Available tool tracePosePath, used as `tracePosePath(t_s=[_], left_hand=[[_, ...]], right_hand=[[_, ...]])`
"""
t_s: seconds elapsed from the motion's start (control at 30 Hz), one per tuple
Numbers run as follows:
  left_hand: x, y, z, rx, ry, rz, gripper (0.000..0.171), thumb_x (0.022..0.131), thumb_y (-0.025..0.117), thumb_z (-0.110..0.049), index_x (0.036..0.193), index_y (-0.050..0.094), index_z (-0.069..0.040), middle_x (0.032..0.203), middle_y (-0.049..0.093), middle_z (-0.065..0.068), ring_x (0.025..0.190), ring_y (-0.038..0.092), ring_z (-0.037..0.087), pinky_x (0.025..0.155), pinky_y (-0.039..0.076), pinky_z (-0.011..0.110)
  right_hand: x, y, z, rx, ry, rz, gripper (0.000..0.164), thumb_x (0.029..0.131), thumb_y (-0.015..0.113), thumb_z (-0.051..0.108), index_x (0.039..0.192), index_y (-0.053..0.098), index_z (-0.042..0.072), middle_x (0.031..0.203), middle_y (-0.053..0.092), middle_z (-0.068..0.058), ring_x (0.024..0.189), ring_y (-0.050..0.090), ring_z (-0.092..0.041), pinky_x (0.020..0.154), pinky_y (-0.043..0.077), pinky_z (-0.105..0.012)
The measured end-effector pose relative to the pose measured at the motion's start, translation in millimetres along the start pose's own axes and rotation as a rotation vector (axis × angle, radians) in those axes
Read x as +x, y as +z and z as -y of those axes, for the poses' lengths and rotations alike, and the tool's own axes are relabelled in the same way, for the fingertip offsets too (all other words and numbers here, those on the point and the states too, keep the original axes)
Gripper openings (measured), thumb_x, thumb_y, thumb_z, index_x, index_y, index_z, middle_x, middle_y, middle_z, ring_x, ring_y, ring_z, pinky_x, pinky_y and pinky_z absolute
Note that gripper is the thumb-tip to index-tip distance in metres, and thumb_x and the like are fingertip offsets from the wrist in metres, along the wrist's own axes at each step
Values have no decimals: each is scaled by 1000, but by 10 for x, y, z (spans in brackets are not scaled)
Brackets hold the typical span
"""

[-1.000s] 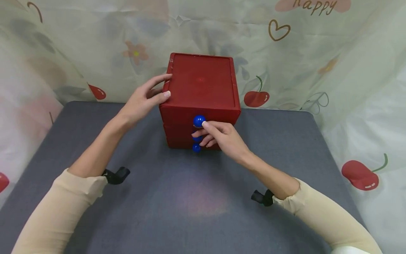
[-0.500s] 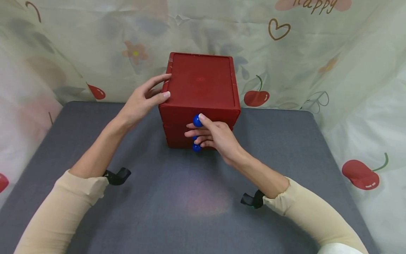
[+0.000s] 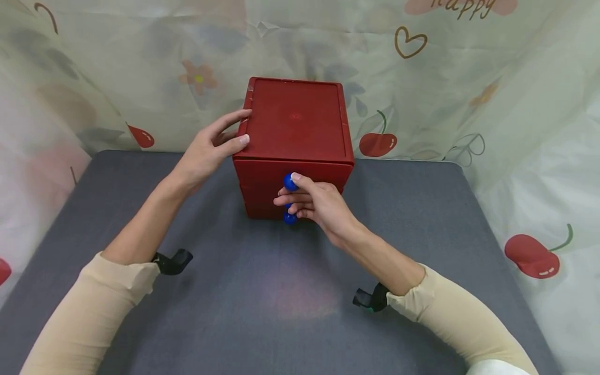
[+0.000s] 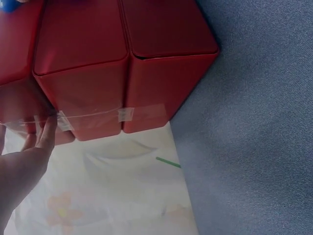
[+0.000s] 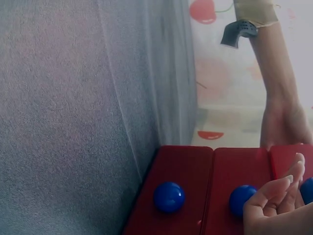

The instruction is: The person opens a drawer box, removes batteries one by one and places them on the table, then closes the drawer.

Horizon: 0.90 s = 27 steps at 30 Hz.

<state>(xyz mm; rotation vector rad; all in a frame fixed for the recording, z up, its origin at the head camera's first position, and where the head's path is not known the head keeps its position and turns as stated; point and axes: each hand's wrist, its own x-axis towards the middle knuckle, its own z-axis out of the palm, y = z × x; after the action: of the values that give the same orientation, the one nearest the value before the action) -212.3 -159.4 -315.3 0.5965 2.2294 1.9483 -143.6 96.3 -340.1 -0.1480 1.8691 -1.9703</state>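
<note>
A red drawer box (image 3: 295,122) stands at the back of the table, three drawers high, with a round blue knob on each. My right hand (image 3: 330,211) pinches the top knob (image 3: 288,182), thumb over it and a finger behind. The right fingers partly cover the middle knob (image 5: 239,199); the bottom knob (image 5: 168,197) shows in full in the right wrist view. My left hand (image 3: 206,148) rests along the box's upper left edge, fingers spread. In the left wrist view those fingers (image 4: 48,133) lie on the side wall near clear tape.
A grey cloth covers the table (image 3: 262,312). Behind the box hangs a pale printed curtain (image 3: 154,57), which also runs along both sides. Black straps sit by both sleeve cuffs (image 3: 128,271).
My right hand has moved left and closed thumb and finger on the top knob. The top drawer's front has come out slightly toward me. My left hand stays in place.
</note>
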Motion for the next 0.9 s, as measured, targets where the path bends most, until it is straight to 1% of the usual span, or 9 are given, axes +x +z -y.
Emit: tracePosePath(t_s=[0.1,0.17,0.37,0.47,0.57,0.67,0.83,0.9], left_hand=[[-2,-6,-3,6,2,2,56,100,59,-27,153,40,-24,156,34,-6,139,40,24,109,38,48],[-2,-8,0,10,7,1,56,100,59,-27,153,40,-24,156,34,-6,138,41,25,109,38,48],[-6,-3,11,14,12,2,56,100,59,-27,153,40,-25,156,35,-5,138,42,25,107,41,47],[-9,-1,15,8,12,6,56,100,59,-27,153,40,-25,155,36,-4,138,42,25,106,43,46],[-12,1,20,9,13,6,56,100,59,-27,153,40,-25,154,38,-3,137,43,26,104,45,42],[-14,4,22,11,13,8,56,100,58,-27,153,40,-25,154,38,-2,137,43,26,102,47,39],[-16,4,24,10,15,8,56,100,58,-27,153,40,-25,154,38,-1,136,43,25,103,46,42],[-14,3,27,12,17,7,56,101,58,-27,153,40,-25,154,38,-2,136,43,25,103,45,42]], right_hand=[[-27,4,-4,-4,-1,2,49,99,55,50,107,71,4,105,73,-13,87,61,-28,87,50,-40],[-48,13,-10,-4,-2,5,50,98,55,50,107,71,4,105,73,-13,87,60,-29,85,51,-37],[-130,43,-35,5,1,9,49,99,55,49,110,71,4,105,73,-13,83,61,-21,82,50,-33],[-167,56,-51,11,-4,12,48,99,55,48,112,71,5,104,73,-13,83,60,-22,80,50,-31],[-200,69,-66,16,-8,18,47,99,54,48,114,71,6,104,72,-14,82,59,-22,77,49,-28],[-230,81,-79,21,-6,22,47,100,54,47,115,71,6,103,72,-14,81,59,-20,77,50,-28],[-281,98,-89,22,1,28,48,100,54,47,115,71,5,103,72,-14,81,59,-19,78,49,-30],[-302,104,-92,21,3,31,49,100,54,47,116,70,4,102,72,-14,80,58,-19,75,48,-28]])
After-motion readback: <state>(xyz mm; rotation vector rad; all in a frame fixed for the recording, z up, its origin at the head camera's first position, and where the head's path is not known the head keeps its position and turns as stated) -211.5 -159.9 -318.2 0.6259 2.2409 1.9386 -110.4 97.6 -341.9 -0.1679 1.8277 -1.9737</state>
